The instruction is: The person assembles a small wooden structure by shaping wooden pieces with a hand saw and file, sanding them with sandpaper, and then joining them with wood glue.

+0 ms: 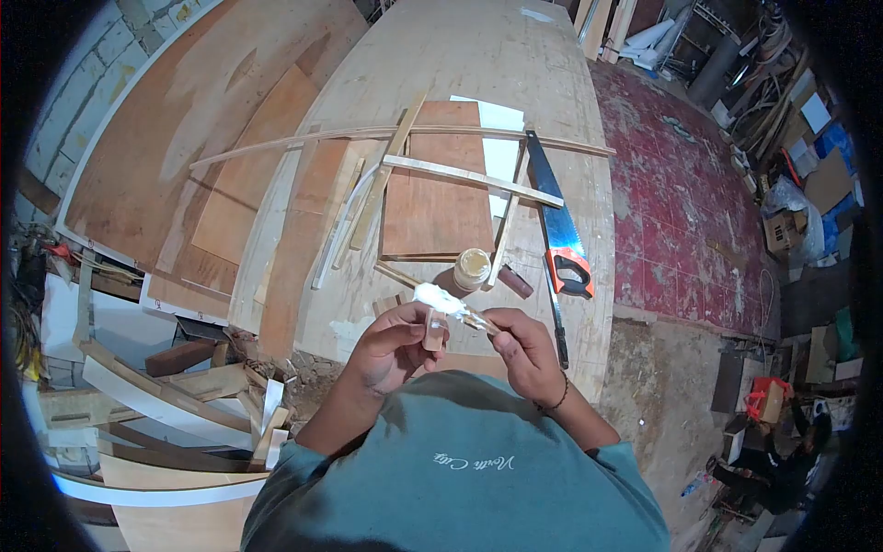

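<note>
My left hand (pixel 391 348) is closed around a small wooden block (pixel 435 331), holding it upright between thumb and fingers. Pinched in my right hand (pixel 526 351) is a thin stick (pixel 478 320) whose far end carries a thick lump of white paste (pixel 436 296). The paste lies at the top of the block and seems to touch it. Just beyond my hands stands an uncapped jar (pixel 473 270) with pale contents. A dark brown piece (pixel 516 281) lies beside the jar on the workbench (pixel 561 317).
A handsaw (pixel 557 212) with an orange-black handle rests at the bench's right side. Wooden strips (pixel 469 177) cross over a reddish-brown board (pixel 437 213). Large plywood sheets (pixel 175 138) lean on the left, above offcuts (pixel 175 396). Clutter lines the red floor (pixel 671 202).
</note>
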`<state>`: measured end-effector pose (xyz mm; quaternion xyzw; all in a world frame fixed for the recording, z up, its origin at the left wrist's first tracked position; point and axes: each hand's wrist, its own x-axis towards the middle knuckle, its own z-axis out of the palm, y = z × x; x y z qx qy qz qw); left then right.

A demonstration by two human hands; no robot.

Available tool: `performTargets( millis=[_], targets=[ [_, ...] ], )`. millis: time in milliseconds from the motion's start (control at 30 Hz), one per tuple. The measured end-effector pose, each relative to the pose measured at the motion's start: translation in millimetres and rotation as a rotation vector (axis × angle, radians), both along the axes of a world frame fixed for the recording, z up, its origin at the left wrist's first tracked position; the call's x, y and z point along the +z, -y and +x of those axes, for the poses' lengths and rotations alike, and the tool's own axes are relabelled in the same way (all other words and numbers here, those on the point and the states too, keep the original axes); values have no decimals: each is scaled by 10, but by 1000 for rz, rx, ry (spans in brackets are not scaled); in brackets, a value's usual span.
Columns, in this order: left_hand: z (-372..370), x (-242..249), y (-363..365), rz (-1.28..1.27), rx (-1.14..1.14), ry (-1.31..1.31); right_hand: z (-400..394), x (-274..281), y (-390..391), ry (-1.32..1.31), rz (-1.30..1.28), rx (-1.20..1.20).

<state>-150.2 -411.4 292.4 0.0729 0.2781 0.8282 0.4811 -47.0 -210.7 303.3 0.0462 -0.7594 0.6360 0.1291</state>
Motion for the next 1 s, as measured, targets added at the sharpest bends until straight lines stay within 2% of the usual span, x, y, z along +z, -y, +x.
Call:
performTargets(
  millis=[233, 733, 833, 900, 1000],
  targets=[
    [26, -16, 35, 53, 25, -13, 20, -68, 13, 112, -85, 11],
    [78, -142, 0, 139, -35, 172, -34, -29, 50, -17, 107, -50],
    [98, -165, -12, 147, -6, 241, -38, 5, 52, -12, 153, -23],
    [88, -148, -27, 174, -1, 244, -45, 6, 43, -139, 206, 48],
    [107, -97, -26, 153, 26, 273, -31, 47, 33, -151, 189, 81]
  ],
)
